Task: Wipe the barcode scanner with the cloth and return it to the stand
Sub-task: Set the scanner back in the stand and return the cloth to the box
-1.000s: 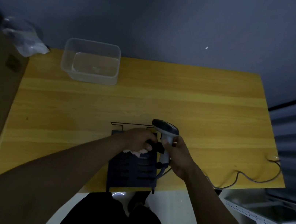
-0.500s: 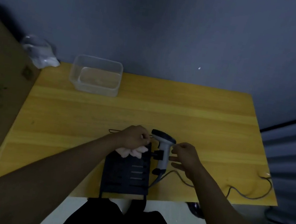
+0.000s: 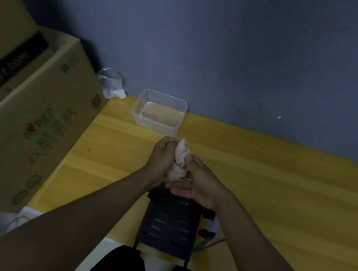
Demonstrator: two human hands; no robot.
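Observation:
My left hand (image 3: 162, 156) is closed around a crumpled pale pink cloth (image 3: 180, 157), held above the table just beyond the dark slotted stand (image 3: 169, 226). My right hand (image 3: 198, 184) lies beside the cloth with its fingers spread and its thumb against the fabric. The barcode scanner (image 3: 214, 227) sits at the stand's right side, mostly hidden under my right forearm. Only a bit of its pale handle and its grey cable (image 3: 207, 244) show.
A clear plastic container (image 3: 159, 111) stands at the back of the yellow wooden table (image 3: 270, 184). A large cardboard box (image 3: 24, 124) borders the table's left side, with a crumpled plastic bag (image 3: 111, 85) behind it. The blue wall is close behind.
My right hand has let go of the scanner, which now rests at the stand. Both hands have moved forward past the stand with the cloth between them. The view has swung left.

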